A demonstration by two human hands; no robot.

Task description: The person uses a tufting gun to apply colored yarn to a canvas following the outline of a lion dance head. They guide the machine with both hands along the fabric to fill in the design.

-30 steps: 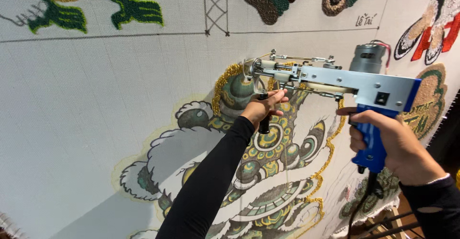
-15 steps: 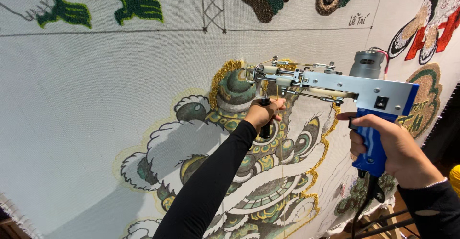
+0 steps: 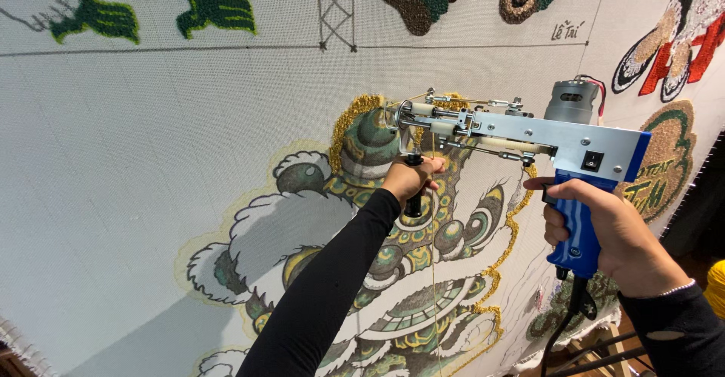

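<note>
So the blue-handled tufting gun with the silver metal body (image 3: 529, 131) is up against the big grey backing cloth (image 3: 151, 143), nose pressed right at the top of the half-finished green and gold lion-head design (image 3: 393, 271). The right hand (image 3: 612, 233) is wrapped tight around the blue pistol grip, with the index finger stretched forward near the trigger. The left hand (image 3: 410, 178), in a long black sleeve, is closed around the short black front handle under the nose. A thin yellow yarn strand (image 3: 433, 271) hangs straight down from the gun. Other tufted pieces sit around it, like the green bird feet (image 3: 151, 10) top left.
</note>
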